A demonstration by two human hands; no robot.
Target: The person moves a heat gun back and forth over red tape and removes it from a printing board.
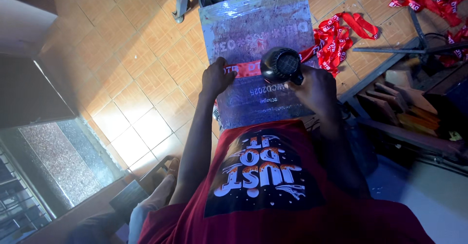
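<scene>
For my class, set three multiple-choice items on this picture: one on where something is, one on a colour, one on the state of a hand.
1. Where does the grey rectangular printing board rest?
A. On the person's lap, reaching out over the tiled floor
B. Hung on a wall
C. Inside a box

2. What colour is the printed fabric ribbon stretched across the board?
A. Blue
B. Red
C. Green

3. What is the right hand doing?
A. Lying open and empty
B. Gripping the black round-nosed hair dryer
C. Holding scissors

Answers:
1 A: the board's near edge meets the red shirt, and tiles show beside it.
2 B: the strip is red with pale marks.
3 B: its fingers close round the dryer's handle, while the left hand presses the ribbon.
</scene>
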